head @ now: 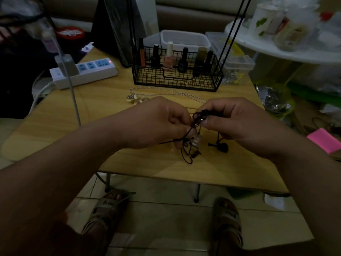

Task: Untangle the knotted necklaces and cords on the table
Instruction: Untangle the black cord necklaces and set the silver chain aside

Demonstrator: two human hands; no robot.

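Left hand (158,122), right hand (239,122) pinching thin black cord (200,113), woodgrain table (73,126)

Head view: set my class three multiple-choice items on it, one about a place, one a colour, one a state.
1. Where does the thin silver chain necklace lie?
A. On the floor
B. On the light wooden table, between the black wire basket and the hands
C. Round a wrist

2. What colour is the knotted thin cord?
A. Black
B. White
C. Yellow

3. What are the left hand and right hand doing?
A. Lying flat
B. Lifting a bottle
C. Both pinching the cord

Key: 1 B, the chain runs just before the basket; 2 A, it shows dark against the wood; 3 C, both sets of fingertips meet at the knot.
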